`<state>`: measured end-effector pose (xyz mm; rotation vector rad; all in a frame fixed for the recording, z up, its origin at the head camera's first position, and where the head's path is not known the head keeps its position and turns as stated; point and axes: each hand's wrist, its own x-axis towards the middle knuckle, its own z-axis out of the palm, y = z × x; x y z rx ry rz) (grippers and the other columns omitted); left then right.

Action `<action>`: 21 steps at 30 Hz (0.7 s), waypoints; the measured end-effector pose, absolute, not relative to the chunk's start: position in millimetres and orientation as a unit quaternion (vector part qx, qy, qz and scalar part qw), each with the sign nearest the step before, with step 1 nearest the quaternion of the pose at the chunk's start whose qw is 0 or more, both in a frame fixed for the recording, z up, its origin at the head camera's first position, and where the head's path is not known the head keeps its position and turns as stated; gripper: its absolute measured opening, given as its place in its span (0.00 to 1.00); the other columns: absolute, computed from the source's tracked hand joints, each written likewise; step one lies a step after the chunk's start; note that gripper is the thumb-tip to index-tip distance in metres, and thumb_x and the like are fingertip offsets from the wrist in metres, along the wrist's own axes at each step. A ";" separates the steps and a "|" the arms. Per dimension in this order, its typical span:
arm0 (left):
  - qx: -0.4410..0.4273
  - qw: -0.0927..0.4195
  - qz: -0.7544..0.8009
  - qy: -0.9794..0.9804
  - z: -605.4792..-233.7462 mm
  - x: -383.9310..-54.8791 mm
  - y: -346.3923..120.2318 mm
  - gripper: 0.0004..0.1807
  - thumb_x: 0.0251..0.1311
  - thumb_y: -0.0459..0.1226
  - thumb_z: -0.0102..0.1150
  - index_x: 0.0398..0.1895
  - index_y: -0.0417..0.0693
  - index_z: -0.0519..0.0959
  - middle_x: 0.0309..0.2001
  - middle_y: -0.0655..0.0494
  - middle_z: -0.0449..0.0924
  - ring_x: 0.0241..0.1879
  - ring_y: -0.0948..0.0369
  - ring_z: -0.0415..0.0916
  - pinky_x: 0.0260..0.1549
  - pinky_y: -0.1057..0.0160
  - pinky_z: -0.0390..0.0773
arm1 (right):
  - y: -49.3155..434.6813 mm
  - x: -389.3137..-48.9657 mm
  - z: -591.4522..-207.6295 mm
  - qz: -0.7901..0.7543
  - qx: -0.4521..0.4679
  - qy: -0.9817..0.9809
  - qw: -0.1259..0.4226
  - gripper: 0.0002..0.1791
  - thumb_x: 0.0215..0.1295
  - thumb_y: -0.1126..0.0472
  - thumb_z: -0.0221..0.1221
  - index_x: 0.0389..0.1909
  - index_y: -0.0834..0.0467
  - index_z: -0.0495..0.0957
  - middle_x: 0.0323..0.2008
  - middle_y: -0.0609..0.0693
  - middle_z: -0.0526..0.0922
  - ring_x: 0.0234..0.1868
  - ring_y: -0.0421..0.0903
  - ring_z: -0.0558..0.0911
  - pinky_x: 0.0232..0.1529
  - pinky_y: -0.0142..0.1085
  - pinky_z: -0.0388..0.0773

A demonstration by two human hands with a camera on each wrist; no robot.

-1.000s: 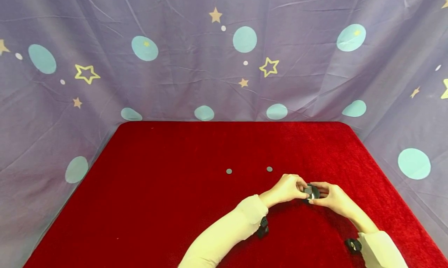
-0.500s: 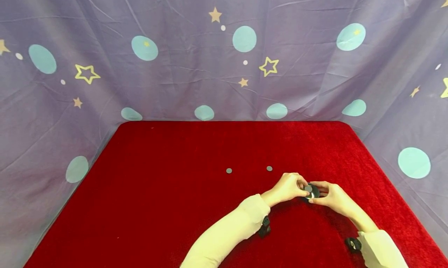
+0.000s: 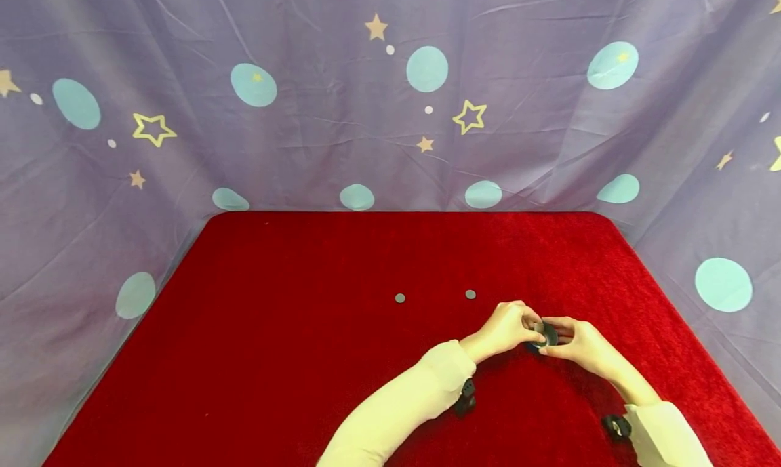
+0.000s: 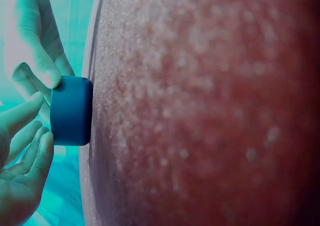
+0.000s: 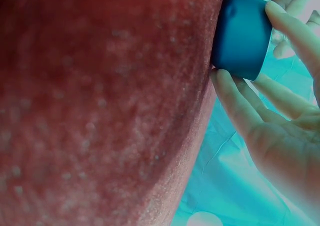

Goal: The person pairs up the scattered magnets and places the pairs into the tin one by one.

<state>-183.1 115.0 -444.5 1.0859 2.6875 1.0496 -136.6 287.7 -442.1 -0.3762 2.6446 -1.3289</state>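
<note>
My left grip (image 3: 511,327) pinches a disc (image 3: 539,327) at the mouth of the cup (image 5: 242,38), which my right grip (image 3: 582,345) holds

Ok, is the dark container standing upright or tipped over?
The dark container is upright: its base sits on the red cloth in the left wrist view; the head view shows its open top.

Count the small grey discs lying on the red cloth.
2: the left disc near the middle of the cloth, the right disc closer to the left hand. Others may be hidden behind that hand.
</note>
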 end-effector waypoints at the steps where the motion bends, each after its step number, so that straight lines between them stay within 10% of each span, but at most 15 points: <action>1: 0.351 0.032 0.345 0.870 -444.3 -183.4 114.3 0.13 0.44 0.41 0.66 0.34 0.46 0.82 0.29 0.61 0.77 0.26 0.75 0.71 0.25 0.85 0.65 | 287.8 -136.8 -442.0 -0.444 -0.126 0.883 0.080 0.35 0.49 0.60 0.64 0.52 0.78 0.63 0.47 0.71 0.72 0.44 0.59 0.77 0.37 0.35 0.77; 21: 0.402 0.049 0.315 0.858 -428.9 -186.4 78.3 0.12 0.52 0.38 0.59 0.41 0.46 0.79 0.33 0.58 0.78 0.32 0.69 0.73 0.31 0.83 0.65 | 284.0 -139.7 -436.5 -0.412 -0.168 0.894 0.054 0.31 0.46 0.62 0.66 0.48 0.78 0.68 0.41 0.67 0.77 0.37 0.54 0.80 0.35 0.36 0.77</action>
